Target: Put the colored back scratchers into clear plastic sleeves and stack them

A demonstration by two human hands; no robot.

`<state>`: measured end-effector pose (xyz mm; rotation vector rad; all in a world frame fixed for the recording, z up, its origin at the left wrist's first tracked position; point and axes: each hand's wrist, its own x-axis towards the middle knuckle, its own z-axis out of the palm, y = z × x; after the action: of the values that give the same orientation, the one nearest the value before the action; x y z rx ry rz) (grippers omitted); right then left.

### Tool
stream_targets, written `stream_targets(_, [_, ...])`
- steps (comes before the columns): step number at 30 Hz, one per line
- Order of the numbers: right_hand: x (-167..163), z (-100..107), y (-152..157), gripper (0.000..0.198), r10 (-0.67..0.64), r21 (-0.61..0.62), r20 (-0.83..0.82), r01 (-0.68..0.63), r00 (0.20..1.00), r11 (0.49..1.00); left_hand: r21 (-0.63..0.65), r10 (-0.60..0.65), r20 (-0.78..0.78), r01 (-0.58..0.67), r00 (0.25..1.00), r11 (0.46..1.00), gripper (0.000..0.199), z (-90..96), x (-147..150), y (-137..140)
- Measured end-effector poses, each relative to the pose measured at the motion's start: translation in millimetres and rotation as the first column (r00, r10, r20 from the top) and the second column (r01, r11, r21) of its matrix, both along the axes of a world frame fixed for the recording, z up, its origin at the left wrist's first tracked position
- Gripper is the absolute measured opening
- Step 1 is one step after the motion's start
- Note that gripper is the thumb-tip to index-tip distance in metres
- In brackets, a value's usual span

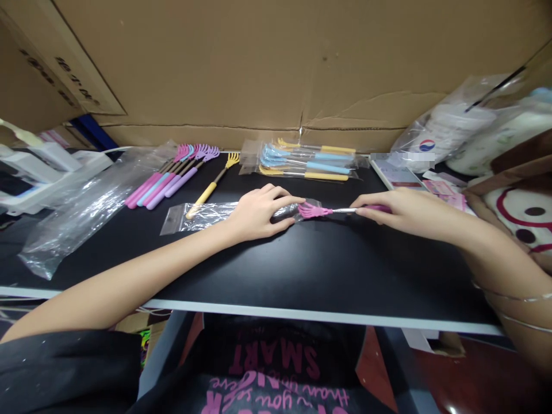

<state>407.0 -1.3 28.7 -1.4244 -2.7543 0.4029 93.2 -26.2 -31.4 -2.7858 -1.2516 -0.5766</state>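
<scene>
My right hand (388,208) is closed around the handle of a pink back scratcher (315,211). Its claw points left, at the mouth of a clear plastic bag (207,215); whether the tips are inside, I cannot tell. My left hand (263,213) lies over the bag, with thumb and fingers gripping it near that end. A yellow back scratcher (214,185) rests with its handle end over the bag's left part. Further left, several pink, blue and purple back scratchers (172,178) lie side by side. Behind my hands are bagged blue and yellow back scratchers (313,161).
Loose clear bags (95,207) cover the table's left side near a white device (38,172). A phone (397,172), pink papers (444,190), a bagged cup (452,129) and a brown plush item (524,213) are at right. Cardboard (259,63) stands along the back.
</scene>
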Motion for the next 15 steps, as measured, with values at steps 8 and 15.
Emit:
stream_targets(8, [-8.9, -0.6, -6.2, 0.036, -0.003, 0.056, -0.006, 0.003, 1.0, 0.998, -0.022, -0.051, 0.022, 0.052, 0.998, 0.998, 0.045, -0.3, -0.6, 0.2])
stream_targets(15, [-18.4, -5.7, -10.4, 0.038, -0.027, 0.107, -0.005, 0.027, 1.0, 0.994, -0.02, -0.096, 0.039, 0.097, 0.995, 0.995, 0.042, 0.3, -1.4, 0.7])
